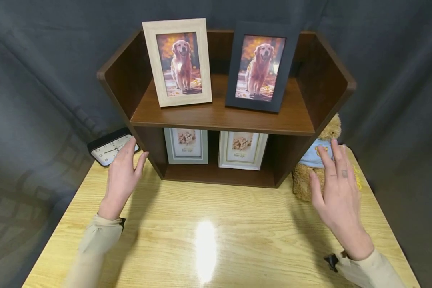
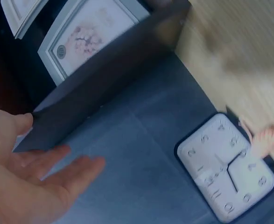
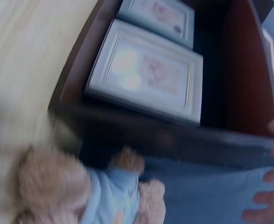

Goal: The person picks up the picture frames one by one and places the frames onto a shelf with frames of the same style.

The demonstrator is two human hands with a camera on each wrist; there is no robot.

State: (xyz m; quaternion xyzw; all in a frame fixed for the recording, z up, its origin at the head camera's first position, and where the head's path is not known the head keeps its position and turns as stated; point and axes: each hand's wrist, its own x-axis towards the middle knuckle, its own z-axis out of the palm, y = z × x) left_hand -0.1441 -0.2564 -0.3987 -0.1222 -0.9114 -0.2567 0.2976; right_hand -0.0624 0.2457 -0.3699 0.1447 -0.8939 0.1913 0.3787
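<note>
A dark brown two-tier shelf (image 1: 219, 122) stands at the back of the table. My left hand (image 1: 120, 176) is by its left side panel, fingers extended and thumb spread. In the left wrist view, the thumb is at the panel's edge with the fingers on the outer side. My right hand (image 1: 340, 196), fingers spread and holding nothing, is beyond the right panel and overlaps a teddy bear (image 1: 304, 184) in a blue top. On the upper tier lean a cream picture frame (image 1: 180, 64) and a black picture frame (image 1: 261, 68), each with a dog picture.
On the lower tier stand a grey-green frame (image 1: 186, 146) and a white frame (image 1: 243, 150) with flower prints. A black-rimmed clock (image 1: 108, 154) lies left of the shelf, partly behind my left hand. Dark curtains (image 1: 39, 80) hang around the wooden table (image 1: 237, 224).
</note>
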